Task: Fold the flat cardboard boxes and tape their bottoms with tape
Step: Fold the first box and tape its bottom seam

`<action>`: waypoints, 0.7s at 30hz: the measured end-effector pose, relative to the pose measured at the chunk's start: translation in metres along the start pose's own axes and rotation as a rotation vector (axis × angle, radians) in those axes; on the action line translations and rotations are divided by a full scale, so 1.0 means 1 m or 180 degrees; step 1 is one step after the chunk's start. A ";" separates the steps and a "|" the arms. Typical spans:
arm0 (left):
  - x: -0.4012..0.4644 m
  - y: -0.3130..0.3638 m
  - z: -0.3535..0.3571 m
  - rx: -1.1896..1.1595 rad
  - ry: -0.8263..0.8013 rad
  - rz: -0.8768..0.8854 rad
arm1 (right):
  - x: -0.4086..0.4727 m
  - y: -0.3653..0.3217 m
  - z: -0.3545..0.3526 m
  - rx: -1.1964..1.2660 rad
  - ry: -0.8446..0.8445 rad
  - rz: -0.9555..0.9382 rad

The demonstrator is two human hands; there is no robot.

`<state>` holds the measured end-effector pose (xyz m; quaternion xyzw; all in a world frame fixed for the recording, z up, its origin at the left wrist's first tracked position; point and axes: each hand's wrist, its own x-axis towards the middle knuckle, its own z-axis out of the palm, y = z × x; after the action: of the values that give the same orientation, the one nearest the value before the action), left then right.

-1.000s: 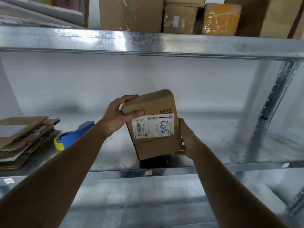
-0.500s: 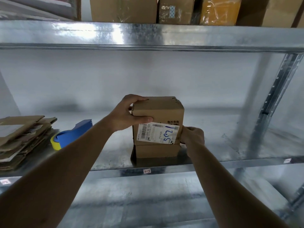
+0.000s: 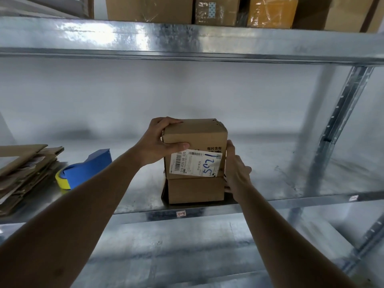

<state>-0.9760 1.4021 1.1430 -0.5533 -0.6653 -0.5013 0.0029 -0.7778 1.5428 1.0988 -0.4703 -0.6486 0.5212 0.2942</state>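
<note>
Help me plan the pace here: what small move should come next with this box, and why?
Probably let go of the box: it stands upright on the shelf, the left hand gripping its top corner, the right hand flat against its side.

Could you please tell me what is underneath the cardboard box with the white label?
The labelled box stands on a second cardboard box, which rests on the metal shelf. Where the two boxes meet, and anything inside them, is hidden.

— Centre of the frame?
— Brown cardboard box (image 3: 194,138), white barcode label (image 3: 195,164) with blue handwriting.
— Left?
— Blue tape dispenser (image 3: 87,170), yellow roll (image 3: 62,181), brown flat cardboard (image 3: 22,173) on the silver shelf (image 3: 291,183).
</note>
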 end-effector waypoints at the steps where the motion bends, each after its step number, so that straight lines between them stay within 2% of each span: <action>1: 0.000 0.000 0.001 -0.0012 -0.0001 0.0006 | -0.003 -0.003 -0.002 -0.0096 -0.0076 0.0020; 3: -0.001 0.000 0.003 -0.0083 -0.0043 0.0036 | -0.006 -0.009 -0.008 -0.0215 -0.0190 0.0093; 5: -0.004 -0.002 0.009 -0.0153 -0.0170 0.0029 | 0.006 -0.005 -0.017 -0.0298 -0.0074 0.0176; 9: -0.017 -0.016 0.034 0.0132 -0.0408 -0.0014 | 0.026 0.016 -0.030 -0.0325 -0.0131 0.0512; 15: -0.010 -0.010 0.021 0.0208 -0.0624 -0.0192 | 0.020 0.009 -0.026 -0.1304 0.0297 0.0019; 18: -0.013 -0.012 0.008 0.0211 -0.0710 -0.0197 | 0.025 0.003 -0.016 -0.0652 -0.0016 -0.0234; 21: -0.023 -0.015 0.003 0.0280 -0.0748 -0.0099 | 0.048 0.011 -0.001 -0.0425 -0.0296 -0.0378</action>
<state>-0.9765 1.3886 1.1185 -0.5972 -0.6908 -0.4033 -0.0587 -0.7924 1.5876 1.0831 -0.4249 -0.7216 0.4797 0.2621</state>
